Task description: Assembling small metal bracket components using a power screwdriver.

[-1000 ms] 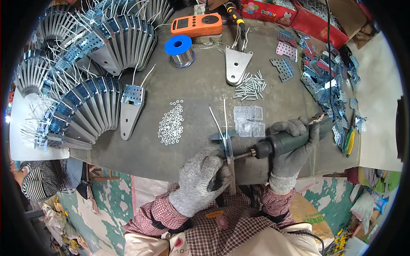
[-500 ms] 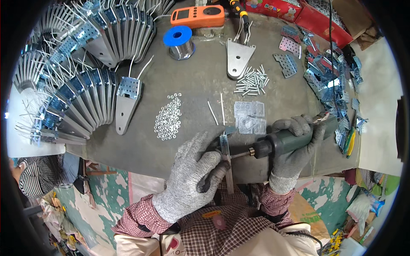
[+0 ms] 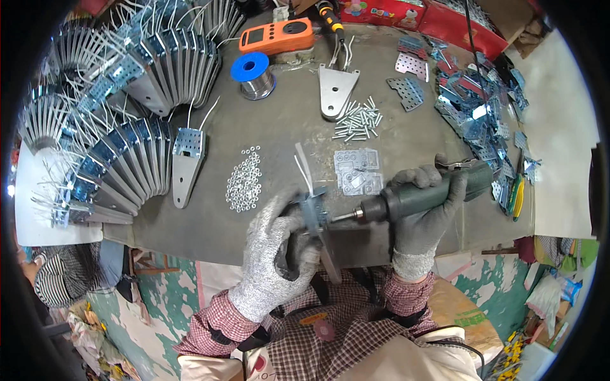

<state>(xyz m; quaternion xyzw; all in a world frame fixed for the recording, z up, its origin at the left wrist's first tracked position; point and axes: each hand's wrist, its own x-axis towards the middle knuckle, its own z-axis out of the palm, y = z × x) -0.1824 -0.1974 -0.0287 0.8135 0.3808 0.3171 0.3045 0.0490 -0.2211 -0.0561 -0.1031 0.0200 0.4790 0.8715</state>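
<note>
My left hand (image 3: 267,254), in a light grey glove, is closed around a flat metal plate (image 3: 328,259) held on edge near the table's front. A bluish metal bracket (image 3: 312,209) sits at the plate's upper end, and white wires (image 3: 304,168) stick up from it; motion blurs this part. My right hand (image 3: 420,232), in a darker grey glove, grips a dark green power screwdriver (image 3: 410,203) lying level. Its bit (image 3: 345,216) points left and reaches the bracket's side; whether a screw sits at the tip is hidden.
Small nuts (image 3: 244,181), a pile of screws (image 3: 358,122) and flat grey pieces (image 3: 357,171) lie ahead. Finished-looking plates with wires (image 3: 121,168) fan out at left. A solder spool (image 3: 254,76), orange meter (image 3: 276,35), loose brackets (image 3: 473,105) and pliers (image 3: 518,197) surround the work.
The plate has tilted and shifted left in my left hand. The screwdriver bit has moved from lower on the plate to the bracket. The whole view has shifted slightly.
</note>
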